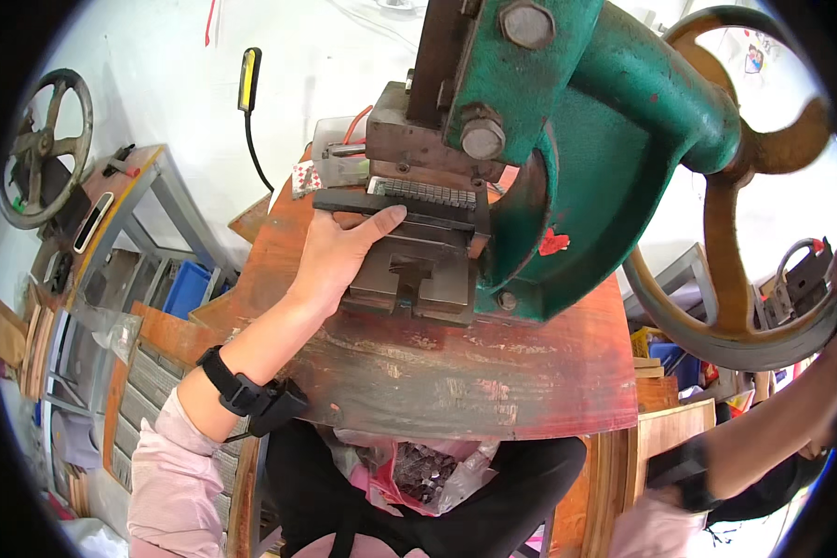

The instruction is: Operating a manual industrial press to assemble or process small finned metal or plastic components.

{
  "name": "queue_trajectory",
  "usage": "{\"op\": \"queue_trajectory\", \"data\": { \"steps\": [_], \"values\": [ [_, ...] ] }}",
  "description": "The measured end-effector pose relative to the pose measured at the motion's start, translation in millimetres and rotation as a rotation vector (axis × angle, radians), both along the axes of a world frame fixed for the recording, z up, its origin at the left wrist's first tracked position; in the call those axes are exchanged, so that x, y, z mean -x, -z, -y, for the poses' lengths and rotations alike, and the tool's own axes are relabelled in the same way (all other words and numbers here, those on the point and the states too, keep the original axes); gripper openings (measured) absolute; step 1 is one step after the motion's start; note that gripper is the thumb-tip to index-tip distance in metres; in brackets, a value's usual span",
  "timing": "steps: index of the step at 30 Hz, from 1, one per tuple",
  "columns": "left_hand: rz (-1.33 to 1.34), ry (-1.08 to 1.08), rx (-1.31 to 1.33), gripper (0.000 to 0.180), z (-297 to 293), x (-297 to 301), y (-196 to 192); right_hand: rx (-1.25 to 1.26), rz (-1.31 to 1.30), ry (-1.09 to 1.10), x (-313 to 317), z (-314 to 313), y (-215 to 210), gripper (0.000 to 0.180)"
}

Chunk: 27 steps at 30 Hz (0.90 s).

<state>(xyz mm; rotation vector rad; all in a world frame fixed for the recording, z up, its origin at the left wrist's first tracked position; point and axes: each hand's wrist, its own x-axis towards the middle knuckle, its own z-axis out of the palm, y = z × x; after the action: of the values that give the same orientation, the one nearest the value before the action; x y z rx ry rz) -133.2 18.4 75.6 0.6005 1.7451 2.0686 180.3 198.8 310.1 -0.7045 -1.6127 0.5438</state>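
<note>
**Left hand at the press die, right on the flywheel**

Left hand (339,256) lies flat on the lower die block (417,270) of the green press (567,139). Fingers stretched out and pressed on a dark flat strip (391,206); nothing clenched. The strip sits on top of the block, directly under the toothed punch (423,192).

Right hand (832,358) is at the rim of the flywheel (725,279), far right. It sits in the dark edge of the view, so I can't tell if it grips the rim or just rests there.

Risk, as I judge it: fingertips are just beside the punch line. If the wheel turns with the hand still there, fingers get pinched. A strip not square under the teeth would likely be punched skewed.

Strip long axis runs left-right across the die, parallel to the tooth row. One end points toward the press frame, the other toward the table (456,372) edge at left.
</note>
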Motion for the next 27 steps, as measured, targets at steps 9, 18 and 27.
{"op": "queue_trajectory", "data": {
  "steps": [9,18,27],
  "values": [
    [-0.142,0.013,-0.055,0.055,5.9,8.0,13.4,-0.231,-0.29,-0.003,34.8,4.3,128.6,0.02],
    [-0.253,-0.192,0.057,0.085,-1.5,10.2,15.7,0.054,0.32,-0.128,17.5,-2.6,-58.4,0.03],
    [-1.249,-0.185,0.496,0.045,47.6,0.0,-7.5,0.031,0.508,-0.178,39.4,-36.0,-104.1,0.024]
  ]
}}
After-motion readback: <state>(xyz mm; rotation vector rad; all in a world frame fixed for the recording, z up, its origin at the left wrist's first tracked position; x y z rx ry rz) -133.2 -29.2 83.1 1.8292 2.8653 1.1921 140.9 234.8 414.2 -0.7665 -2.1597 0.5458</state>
